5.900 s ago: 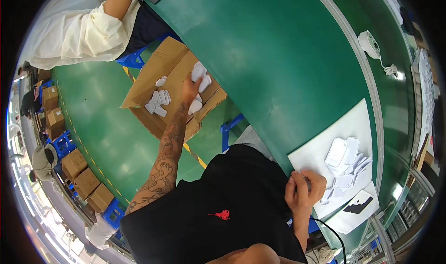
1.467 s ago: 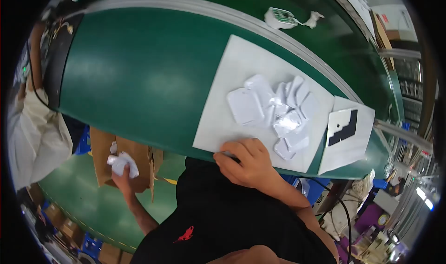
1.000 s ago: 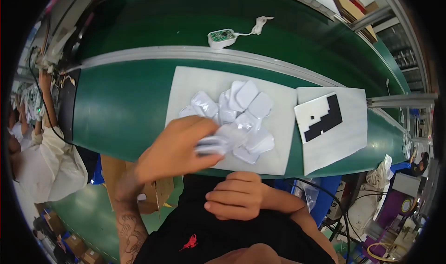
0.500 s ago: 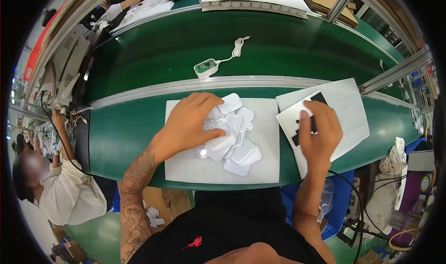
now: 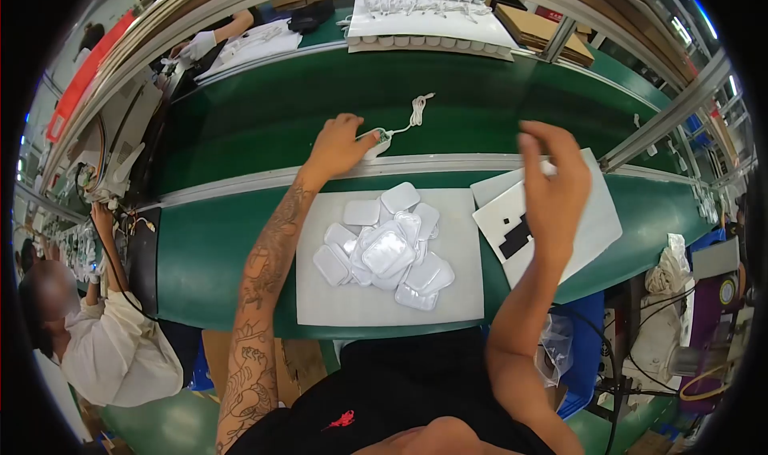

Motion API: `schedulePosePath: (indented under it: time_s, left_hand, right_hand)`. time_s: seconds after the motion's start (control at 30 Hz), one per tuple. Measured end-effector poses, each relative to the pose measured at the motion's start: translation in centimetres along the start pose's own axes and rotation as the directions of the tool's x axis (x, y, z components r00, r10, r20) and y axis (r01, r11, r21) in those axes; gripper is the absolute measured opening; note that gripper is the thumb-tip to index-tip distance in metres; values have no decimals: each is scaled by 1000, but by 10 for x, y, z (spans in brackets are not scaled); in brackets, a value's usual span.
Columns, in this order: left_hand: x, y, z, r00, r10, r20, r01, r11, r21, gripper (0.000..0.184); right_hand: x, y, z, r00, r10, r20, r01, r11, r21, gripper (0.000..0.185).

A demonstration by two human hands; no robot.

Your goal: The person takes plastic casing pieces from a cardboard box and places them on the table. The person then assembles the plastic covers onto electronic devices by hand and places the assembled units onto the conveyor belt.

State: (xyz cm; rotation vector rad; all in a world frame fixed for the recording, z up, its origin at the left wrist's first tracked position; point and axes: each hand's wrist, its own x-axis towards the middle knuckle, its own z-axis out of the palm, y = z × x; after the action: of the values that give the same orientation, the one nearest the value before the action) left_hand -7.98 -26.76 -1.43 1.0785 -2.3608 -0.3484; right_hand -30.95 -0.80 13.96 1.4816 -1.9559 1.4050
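Note:
My left hand (image 5: 339, 148) is at a white power adapter (image 5: 374, 149) with an exposed green circuit board. Its thumb lies over the board and its fingers curl round the near end, hiding part of the adapter. A bundled white cable (image 5: 418, 111) trails from it. My right hand (image 5: 558, 187) is raised over a white sheet with black pieces (image 5: 500, 217), thumb and index fingertips close together; anything between them is too small to make out. Between my arms, a pile of white rounded plastic covers (image 5: 388, 251) lies on a pale foam mat (image 5: 320, 309).
A metal rail (image 5: 432, 164) crosses between the near bench and the green belt (image 5: 480, 127). At the back stands a white tray (image 5: 448, 29) with several adapters. A co-worker (image 5: 120, 343) sits at left. A blue bin (image 5: 582, 351) is below right.
My left hand has left the pile of covers and moved forward to the adapter. My right hand has lifted away from the black pieces. The camera view has shifted slightly.

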Motion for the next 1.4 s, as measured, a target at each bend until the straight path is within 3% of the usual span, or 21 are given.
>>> schedulePosePath:
  time_s: [0.07, 0.13, 0.2, 0.23, 0.3, 0.43, 0.53, 0.57, 0.67, 0.77, 0.8, 0.83, 0.87, 0.9, 1.0, 1.03, 1.17, 1.4]
  left_hand:
    - [1, 0, 7, 995, -13, 102, 15, 1000, -15, 54]
    - [4, -3, 12, 990, -2, 144, 21, 991, -130, 53]
    - [-3, 3, 9, 995, -12, 100, 30, 983, -179, 46]
    - [-5, 13, 0, 992, -31, 120, 60, 968, -245, 44]
    - [1, 6, 16, 988, -20, 154, 81, 910, -407, 42]
    - [-2, 12, 11, 970, -19, 244, 168, 776, -608, 56]
    - [0, 17, 10, 956, -178, 232, 290, 488, -823, 57]
    - [1, 18, 7, 936, -200, 289, 336, 275, -901, 54]
    - [6, 5, 8, 902, -135, 410, 408, -49, -912, 42]
    - [3, 15, 2, 907, -105, 408, 381, -208, -901, 35]
    - [3, 19, -2, 906, -122, 405, 364, -263, -894, 35]
    - [3, -1, 9, 913, -39, 405, 387, -224, -894, 35]
    - [1, -1, 10, 912, -88, 401, 381, -184, -906, 34]
    - [-2, -1, 12, 916, -93, 390, 368, -192, -910, 34]
    - [1, 7, 5, 914, -87, 396, 375, -189, -908, 34]
    - [0, 8, 6, 905, -125, 407, 392, -130, -911, 35]
    - [-1, 17, 6, 901, -203, 384, 396, 22, -918, 35]
    - [-5, 21, 12, 918, -201, 342, 376, 160, -913, 39]
  right_hand:
    - [14, -7, 23, 958, -203, 205, 175, 974, 144, 16]
    - [14, -13, 52, 826, -341, 448, 279, 939, 201, 24]
    - [4, 3, 84, 563, -366, 741, 241, 930, 277, 38]
    - [2, 9, 92, 370, -321, 872, 197, 944, 264, 47]
    - [-8, 15, 106, 207, -269, 941, 245, 945, 216, 54]
    - [-12, 7, 119, 141, -230, 963, 319, 931, 176, 51]
    - [-6, 18, 130, 143, -277, 950, 284, 931, 229, 45]
    - [-5, 25, 135, 169, -341, 925, 288, 914, 285, 35]
    - [2, 35, 148, 302, -389, 870, 321, 901, 292, 23]
    - [44, 10, 141, 355, -349, 867, 135, 937, 322, 19]
    - [46, 21, 157, 425, -354, 833, -47, 910, 411, 21]
    - [41, 42, 183, 491, -339, 803, -225, 841, 493, 23]
    - [35, 58, 204, 548, -306, 779, -388, 731, 561, 25]
    - [30, 61, 217, 542, -233, 808, -584, 586, 561, 27]
    - [18, 73, 234, 608, -19, 794, -653, 556, 514, 31]
    - [16, 76, 236, 604, 36, 796, -698, 505, 507, 32]
    - [-4, 86, 250, 703, 30, 710, -661, 395, 638, 32]
    - [-1, 73, 240, 567, 113, 816, -755, 466, 461, 30]
